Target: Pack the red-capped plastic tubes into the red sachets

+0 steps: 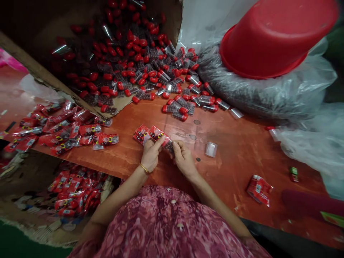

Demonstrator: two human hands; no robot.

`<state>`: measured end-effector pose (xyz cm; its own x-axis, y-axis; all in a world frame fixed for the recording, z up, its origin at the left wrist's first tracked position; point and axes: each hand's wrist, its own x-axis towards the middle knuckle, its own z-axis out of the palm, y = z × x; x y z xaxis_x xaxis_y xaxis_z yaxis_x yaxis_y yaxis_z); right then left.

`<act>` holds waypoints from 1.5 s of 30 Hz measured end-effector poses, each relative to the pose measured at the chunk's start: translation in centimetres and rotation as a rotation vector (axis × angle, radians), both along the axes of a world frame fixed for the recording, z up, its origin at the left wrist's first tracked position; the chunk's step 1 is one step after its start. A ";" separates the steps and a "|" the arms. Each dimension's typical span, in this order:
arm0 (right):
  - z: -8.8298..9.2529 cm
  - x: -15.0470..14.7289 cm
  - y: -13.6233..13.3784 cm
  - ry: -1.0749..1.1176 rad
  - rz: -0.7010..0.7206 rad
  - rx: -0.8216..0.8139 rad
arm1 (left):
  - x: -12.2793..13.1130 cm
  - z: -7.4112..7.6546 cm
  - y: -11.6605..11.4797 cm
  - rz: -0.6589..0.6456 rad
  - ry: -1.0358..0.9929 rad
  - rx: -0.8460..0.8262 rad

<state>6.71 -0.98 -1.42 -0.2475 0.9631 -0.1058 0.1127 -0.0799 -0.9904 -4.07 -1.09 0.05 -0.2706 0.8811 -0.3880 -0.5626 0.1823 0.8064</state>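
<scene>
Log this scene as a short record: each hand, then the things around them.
Left hand: pinches a glossy red printed plastic packet; gold-coloured bangle at the wrist
Right hand: fingers at the packet's other end
Surface: reddish-brown table
Beyond the hands: clear, red-capped containers spilling from a brown cardboard box
Left on table: heap of red printed packets
Right of hands: small clear plastic box
Far right: upturned red plastic tub on a bulging clear plastic bag
</scene>
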 end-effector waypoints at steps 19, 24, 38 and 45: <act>-0.7 -2.3 0.0 -0.016 -0.194 0.088 | 1.4 -0.7 -0.2 0.093 -0.071 0.079; -0.9 -1.8 -0.3 0.077 0.049 -0.026 | 0.1 0.1 0.2 0.046 -0.137 -0.018; 0.2 -2.2 1.4 0.101 0.132 -0.087 | 0.0 0.0 -0.6 -0.010 -0.231 -0.001; 0.2 -1.4 8.3 -0.707 -0.003 0.478 | -8.3 0.6 -0.6 0.371 -0.315 -0.070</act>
<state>5.33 7.33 -1.26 -0.2738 0.9440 0.1839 0.7177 0.3278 -0.6143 -12.35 -1.72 0.61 -0.4217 0.7160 -0.5563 -0.8142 -0.0291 0.5798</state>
